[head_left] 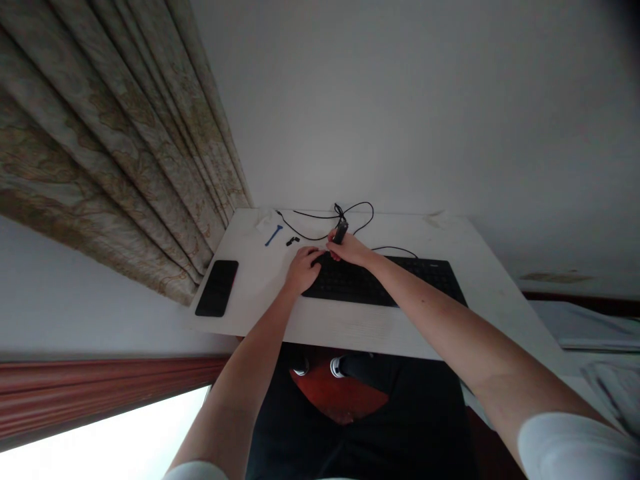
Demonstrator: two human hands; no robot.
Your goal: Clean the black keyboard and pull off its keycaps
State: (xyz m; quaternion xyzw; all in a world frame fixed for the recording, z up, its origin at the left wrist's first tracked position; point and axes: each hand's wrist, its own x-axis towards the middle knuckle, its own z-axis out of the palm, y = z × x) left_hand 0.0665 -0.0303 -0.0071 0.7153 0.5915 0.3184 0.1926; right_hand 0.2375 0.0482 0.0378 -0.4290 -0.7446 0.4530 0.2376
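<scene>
A black keyboard [390, 283] lies on a white desk [350, 327]. My left hand [301, 269] rests with curled fingers on the keyboard's upper left corner, holding it there. My right hand [349, 249] is closed around a small dark tool [340, 231] that points up and away, just above the same corner. A black cable [350, 212] loops on the desk behind the hands.
A black phone [217, 287] lies at the desk's left edge. A small blue tool [273, 235] and a little black part [292, 241] lie behind the left hand. A patterned curtain [115, 147] hangs at left. My legs and a red-brown stool [335, 400] show below the desk.
</scene>
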